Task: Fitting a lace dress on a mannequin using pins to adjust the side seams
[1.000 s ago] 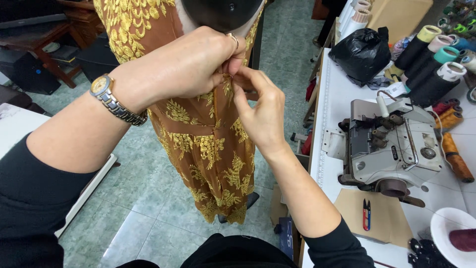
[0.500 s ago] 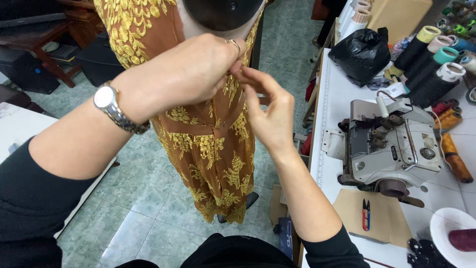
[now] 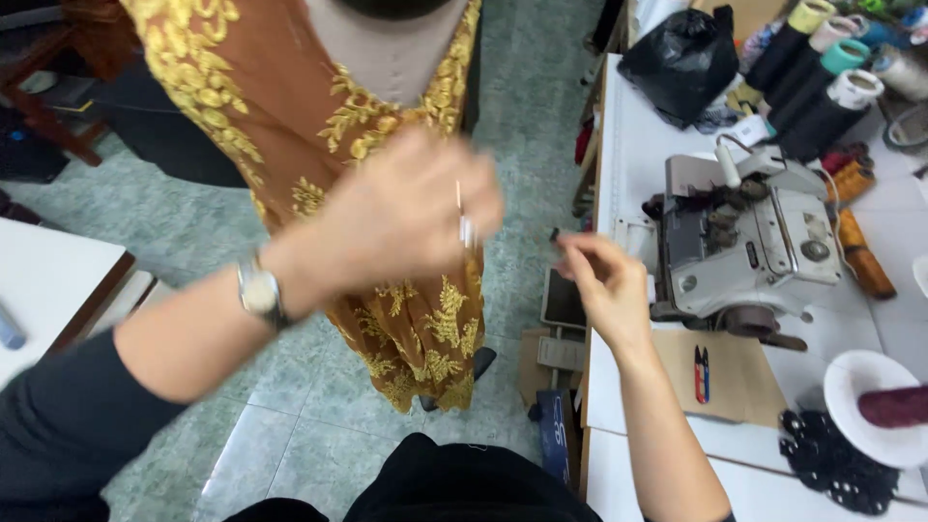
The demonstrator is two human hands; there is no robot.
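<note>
A brown dress (image 3: 290, 126) with gold embroidery hangs on a dress form (image 3: 387, 58) in front of me. My left hand (image 3: 406, 213), blurred by motion, hovers in front of the dress's waist with its fingers curled; a watch is on that wrist. Whether it holds any fabric cannot be told. My right hand (image 3: 604, 280) is away from the dress, at the left edge of the white sewing table (image 3: 628, 145). Its fingertips are pinched on a small dark item (image 3: 556, 235), too small to identify.
A grey overlock machine (image 3: 744, 242) stands on the table, with thread cones (image 3: 822, 68) and a black plastic bag (image 3: 686, 58) behind it. Thread snips (image 3: 703, 374) lie on brown card. A white bowl (image 3: 870, 406) holds a maroon spool. Another white table (image 3: 48, 280) is at left.
Both hands have left the dress's neckline. My right hand has swung right toward the sewing table; my left hand has dropped lower, in front of the waist.
</note>
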